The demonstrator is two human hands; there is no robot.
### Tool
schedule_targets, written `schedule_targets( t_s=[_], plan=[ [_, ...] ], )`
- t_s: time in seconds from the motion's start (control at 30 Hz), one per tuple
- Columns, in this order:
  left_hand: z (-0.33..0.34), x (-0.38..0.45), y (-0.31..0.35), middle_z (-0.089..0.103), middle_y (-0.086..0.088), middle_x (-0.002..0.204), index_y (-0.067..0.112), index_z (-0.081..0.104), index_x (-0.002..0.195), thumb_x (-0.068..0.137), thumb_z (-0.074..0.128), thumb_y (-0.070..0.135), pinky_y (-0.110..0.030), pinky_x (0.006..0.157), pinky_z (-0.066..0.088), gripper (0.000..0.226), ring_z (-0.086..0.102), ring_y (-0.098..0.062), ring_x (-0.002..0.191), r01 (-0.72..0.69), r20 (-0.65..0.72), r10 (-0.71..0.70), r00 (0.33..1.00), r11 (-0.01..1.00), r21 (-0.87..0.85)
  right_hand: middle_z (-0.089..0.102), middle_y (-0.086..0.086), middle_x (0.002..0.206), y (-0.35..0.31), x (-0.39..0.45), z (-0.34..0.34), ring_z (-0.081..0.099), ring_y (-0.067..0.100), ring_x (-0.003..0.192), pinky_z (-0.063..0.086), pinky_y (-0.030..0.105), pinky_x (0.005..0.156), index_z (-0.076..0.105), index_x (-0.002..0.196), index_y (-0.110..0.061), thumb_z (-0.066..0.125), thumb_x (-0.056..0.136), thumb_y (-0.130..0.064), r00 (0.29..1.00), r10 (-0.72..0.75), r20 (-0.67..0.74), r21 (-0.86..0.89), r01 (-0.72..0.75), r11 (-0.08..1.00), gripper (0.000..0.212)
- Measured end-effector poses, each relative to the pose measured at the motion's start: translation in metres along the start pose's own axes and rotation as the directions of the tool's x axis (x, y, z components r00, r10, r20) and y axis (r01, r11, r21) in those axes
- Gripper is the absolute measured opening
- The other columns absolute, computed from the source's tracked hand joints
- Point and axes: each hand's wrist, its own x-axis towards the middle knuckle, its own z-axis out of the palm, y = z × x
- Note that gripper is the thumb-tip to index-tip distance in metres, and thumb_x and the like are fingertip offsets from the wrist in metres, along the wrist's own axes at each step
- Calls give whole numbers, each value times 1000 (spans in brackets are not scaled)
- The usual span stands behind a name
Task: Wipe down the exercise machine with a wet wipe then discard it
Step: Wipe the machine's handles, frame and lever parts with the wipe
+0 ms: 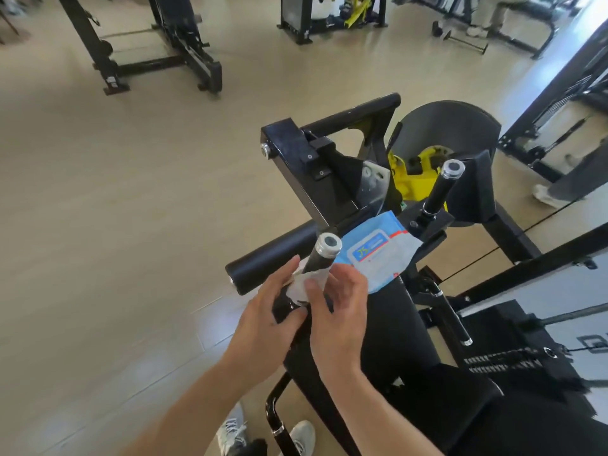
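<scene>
A black exercise machine (pixel 296 149) with yellow parts fills the centre and right. Its near left handle (pixel 317 258) has a silver end cap and a black grip. A white wet wipe (pixel 301 284) is wrapped around that grip. My left hand (pixel 266 317) presses the wipe against the handle from the left. My right hand (pixel 335 307) touches the wipe from the right with thumb and fingertips. A blue and white pack of wipes (pixel 378 255) lies on the machine just behind my right hand. The second handle (pixel 441 189) stands farther right.
A black roller pad (pixel 269 255) sticks out to the left behind the handle. The black seat pad (pixel 411 350) lies under my forearms. Other black machines (pixel 158 51) stand across the beige floor. My shoes (pixel 233 432) show at the bottom. Another person's legs (pixel 490 14) are at top right.
</scene>
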Motion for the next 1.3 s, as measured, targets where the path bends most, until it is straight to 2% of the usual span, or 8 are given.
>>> schedule_targets(
  t_s=[0.27, 0.47, 0.63, 0.77, 0.9, 1.0, 1.17, 1.3],
  plan=[
    [8, 1, -14, 53, 28, 131, 66, 34, 127, 96, 53, 3, -23, 107, 40, 73, 49, 5, 123, 43, 42, -46, 998, 997, 70, 64, -3, 111, 29, 5, 7, 66, 18, 105, 56, 47, 90, 46, 114, -47, 48, 93, -54, 966, 117, 230, -368, -25, 929, 23],
    [-1, 6, -20, 46, 26, 141, 53, 37, 138, 94, 65, 11, -30, 113, 36, 67, 39, 6, 129, 67, 20, -68, 997, 996, 56, 65, -12, 108, 4, 20, 19, 65, 8, 105, 53, 33, 95, 46, 108, -50, 58, 99, -34, 994, -43, 102, -161, 59, 985, 21],
    [1, 1, -25, 47, 27, 138, 58, 29, 135, 94, 63, 8, 0, 96, 37, 73, 41, 27, 117, 77, 103, -75, 992, 997, -15, 67, -9, 108, 24, 1, 18, 66, 11, 105, 54, 42, 94, 45, 107, -61, 56, 99, -37, 990, 71, 121, -213, -44, 976, 28],
    [-8, 0, -22, 41, 28, 139, 62, 24, 131, 92, 64, 2, -31, 107, 45, 82, 39, 10, 127, 101, 90, -101, 991, 995, 2, 64, -17, 105, 10, 10, 24, 65, 2, 103, 54, 33, 95, 45, 109, -60, 60, 98, -32, 997, 12, 75, -226, 5, 974, 34],
    [-21, 8, -23, 34, 25, 153, 57, 23, 143, 93, 62, 3, -31, 114, 37, 83, 29, 4, 138, 66, 142, -73, 987, 996, 55, 58, -18, 104, -7, 18, 27, 61, -3, 102, 56, 31, 89, 46, 114, -41, 57, 98, -31, 995, -92, 33, -196, 96, 976, 22],
    [-32, 18, -27, 41, 22, 152, 52, 30, 146, 92, 61, 2, -34, 111, 44, 80, 38, -2, 140, 58, 158, -61, 986, 998, 23, 66, -18, 99, 15, -4, 28, 66, 5, 101, 56, 25, 86, 47, 113, -48, 53, 101, -31, 1000, 26, 11, -276, -22, 961, 22],
    [-69, 48, -45, 43, 22, 148, 53, 36, 137, 98, 58, 12, -35, 115, 35, 61, 37, 2, 130, 50, 256, -58, 965, 998, 40, 74, -32, 89, 27, -60, 59, 69, -10, 89, 48, 4, 78, 72, 116, -21, 58, 100, -18, 899, 68, -433, -102, -123, 987, 22],
    [-128, 92, -70, 63, 29, 127, 44, 58, 123, 99, 58, 22, -28, 113, 39, 33, 57, 5, 118, 96, 299, -77, 951, 994, -50, 78, -10, 97, 31, -54, 137, 72, 4, 88, 56, 26, 85, 77, 95, -35, 60, 85, -63, 932, 270, -242, -211, -322, 923, 35]
  ],
)
